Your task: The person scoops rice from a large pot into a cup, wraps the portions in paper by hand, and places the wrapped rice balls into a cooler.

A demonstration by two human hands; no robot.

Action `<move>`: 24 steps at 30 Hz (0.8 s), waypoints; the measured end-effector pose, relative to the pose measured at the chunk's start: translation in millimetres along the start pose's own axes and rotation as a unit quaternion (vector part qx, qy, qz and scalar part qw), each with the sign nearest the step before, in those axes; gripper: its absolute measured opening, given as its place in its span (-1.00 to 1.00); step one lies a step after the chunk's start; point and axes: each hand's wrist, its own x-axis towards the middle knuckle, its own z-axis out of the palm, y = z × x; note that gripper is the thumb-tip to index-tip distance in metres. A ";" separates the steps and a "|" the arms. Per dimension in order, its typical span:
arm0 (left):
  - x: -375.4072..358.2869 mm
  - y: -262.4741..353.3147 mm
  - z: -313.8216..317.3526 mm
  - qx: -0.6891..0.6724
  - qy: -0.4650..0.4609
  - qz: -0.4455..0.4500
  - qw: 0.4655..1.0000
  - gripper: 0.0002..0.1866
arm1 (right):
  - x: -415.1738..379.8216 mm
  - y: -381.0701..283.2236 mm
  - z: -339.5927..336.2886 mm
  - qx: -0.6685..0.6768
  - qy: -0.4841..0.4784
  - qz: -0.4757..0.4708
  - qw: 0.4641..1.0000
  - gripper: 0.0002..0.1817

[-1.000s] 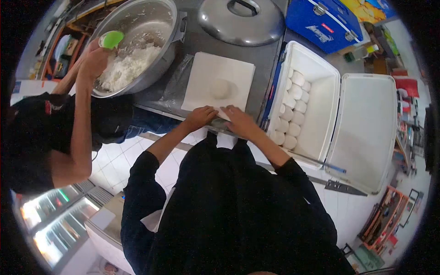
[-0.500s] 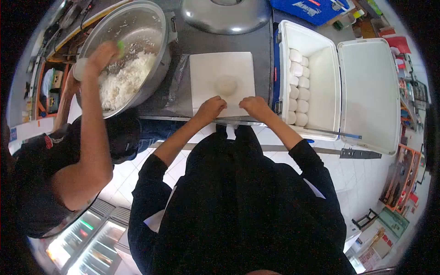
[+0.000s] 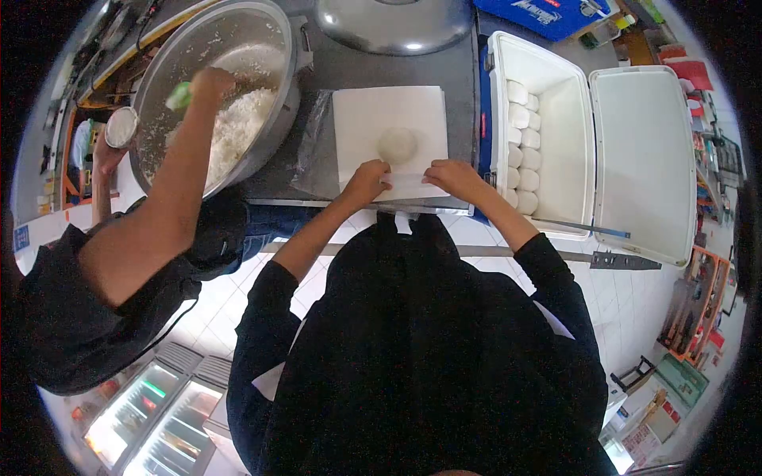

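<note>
A stack of white paper point(image 3: 389, 111) lies on the dark counter in front of me. Near its middle a round, pale mound point(image 3: 397, 146) shows, slightly greyer than the sheet. My left hand point(image 3: 367, 184) pinches the near edge of the top sheet at its left part. At the right part of that edge, my right hand point(image 3: 456, 179) pinches the same sheet, its fingertips just below the mound. Between the two hands the edge is raised and folded over in a narrow band.
Right of the paper, an open cooler point(image 3: 583, 143) holds several rounded white bundles point(image 3: 524, 159). A co-worker's hand point(image 3: 213, 82) works with a green scoop point(image 3: 179, 97) over a pot point(image 3: 290, 95) of rice point(image 3: 242, 123). A metal lid point(image 3: 393, 32) lies behind; clear plastic point(image 3: 316, 151) sits left.
Both my hands have raised and folded the sheet's near edge a little towards the mound. The co-worker's scooping hand has moved right, and a cup of rice now shows in their other hand.
</note>
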 end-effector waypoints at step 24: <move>16.7 -33.6 -45.7 -0.074 0.212 -0.263 0.938 -0.72 | 46.3 55.7 54.0 0.397 0.259 0.332 0.816 -0.72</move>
